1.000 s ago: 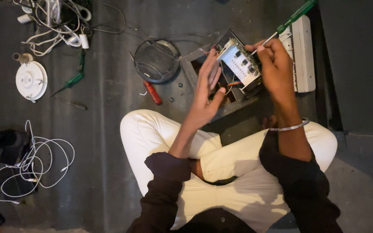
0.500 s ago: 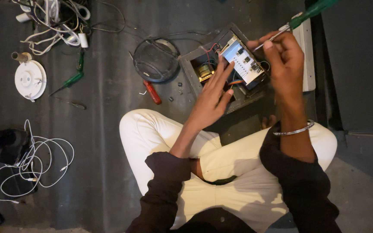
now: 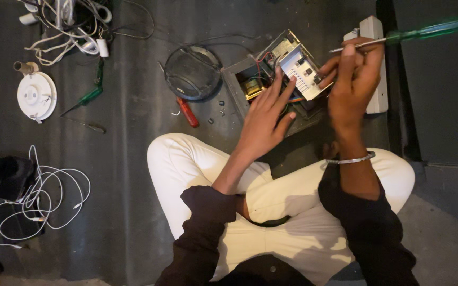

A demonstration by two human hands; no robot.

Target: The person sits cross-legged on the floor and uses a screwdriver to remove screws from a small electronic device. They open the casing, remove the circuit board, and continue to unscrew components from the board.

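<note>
I sit cross-legged on a dark floor in white trousers. My left hand (image 3: 265, 114) is spread, its fingertips resting on a white circuit panel (image 3: 302, 70) tilted up out of an open grey metal box (image 3: 239, 90) full of wires and a small transformer. My right hand (image 3: 352, 79) grips a green-handled screwdriver (image 3: 425, 30), its shaft lying across the fingers; the lower fingers touch the panel's right edge. A silver bangle sits on that wrist.
A round dark lid (image 3: 192, 71) and a red-handled screwdriver (image 3: 188, 112) lie left of the box, with loose screws. A white strip (image 3: 375, 63) is behind my right hand. Far left: green screwdriver (image 3: 88, 97), white round fitting (image 3: 37, 96), tangled white cables (image 3: 38, 190).
My right hand has lifted and turned the screwdriver from pointing at the panel to lying almost level above it. My left hand stays on the panel, which sits more upright.
</note>
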